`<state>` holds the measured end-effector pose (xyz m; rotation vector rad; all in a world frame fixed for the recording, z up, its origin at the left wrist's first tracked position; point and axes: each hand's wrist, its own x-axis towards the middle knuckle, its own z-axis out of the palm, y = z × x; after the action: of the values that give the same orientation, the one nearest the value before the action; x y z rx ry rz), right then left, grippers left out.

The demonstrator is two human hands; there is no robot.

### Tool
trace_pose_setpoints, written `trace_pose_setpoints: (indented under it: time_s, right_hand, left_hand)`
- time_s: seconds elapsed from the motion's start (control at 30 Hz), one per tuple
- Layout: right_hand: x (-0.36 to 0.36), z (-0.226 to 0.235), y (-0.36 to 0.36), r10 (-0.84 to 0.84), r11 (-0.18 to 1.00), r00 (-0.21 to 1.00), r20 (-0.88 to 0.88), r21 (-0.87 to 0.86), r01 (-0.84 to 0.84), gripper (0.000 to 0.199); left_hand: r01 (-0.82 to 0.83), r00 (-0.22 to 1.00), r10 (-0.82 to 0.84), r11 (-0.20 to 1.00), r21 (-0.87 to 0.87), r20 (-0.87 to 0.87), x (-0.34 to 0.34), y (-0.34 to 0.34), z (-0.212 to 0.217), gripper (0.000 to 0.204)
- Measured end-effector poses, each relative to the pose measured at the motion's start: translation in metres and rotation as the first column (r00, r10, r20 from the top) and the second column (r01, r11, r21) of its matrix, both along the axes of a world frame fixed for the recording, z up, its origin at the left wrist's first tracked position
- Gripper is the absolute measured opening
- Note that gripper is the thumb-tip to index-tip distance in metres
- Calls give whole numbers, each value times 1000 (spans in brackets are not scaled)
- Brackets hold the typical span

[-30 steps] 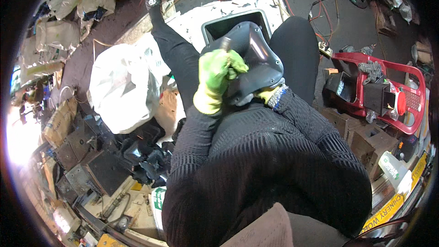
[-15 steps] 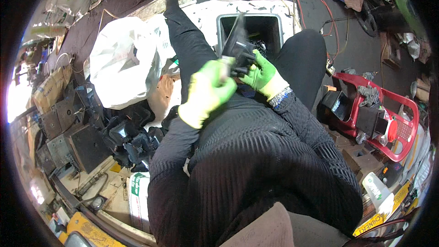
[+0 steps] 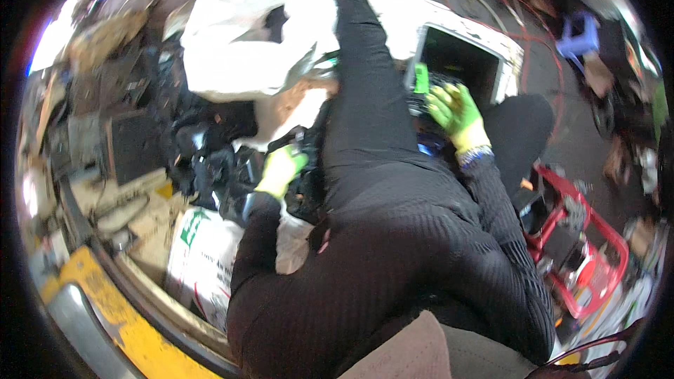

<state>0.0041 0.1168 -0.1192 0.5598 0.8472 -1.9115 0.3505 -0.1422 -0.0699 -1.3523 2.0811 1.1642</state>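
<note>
My left hand point(image 3: 281, 168), in a yellow-green glove, is over the heap of black molded parts point(image 3: 210, 161) on my left. Its fingers are closed on a black part point(image 3: 300, 139) at the heap's edge; blur softens the detail. My right hand point(image 3: 455, 114), gloved alike, is raised between my legs with its fingers loosely bent and apart, nothing visible in them. Just beyond its fingertips is a small bright green piece point(image 3: 421, 78), too blurred to name. It lies at the near corner of a grey-rimmed bin point(image 3: 500, 74) with a dark inside.
A large white plastic bag point(image 3: 232, 63) stands beyond the heap. A white printed sack point(image 3: 200, 256) lies near my left elbow, beside a yellow metal edge point(image 3: 116, 316). On my right is a red plastic chair point(image 3: 611, 238) holding dark boxes. Red cables point(image 3: 554, 63) cross the floor beyond the bin.
My left hand has gone from the middle down to the heap on the left. My right hand no longer holds the black part. The whole view has turned toward the left.
</note>
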Motion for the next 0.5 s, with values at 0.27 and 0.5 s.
trace_pose_setpoints:
  time_s: [0.27,0.5]
  right_hand:
    - [-19,-67,39,58,991,997,53,-127,-51,38]
    - [-29,-90,27,-60,995,911,409,-47,86,45]
  left_hand:
    - [-590,751,556,807,17,-357,46,-37,-124,33]
    - [-656,704,671,485,-579,-235,159,-193,-144,41]
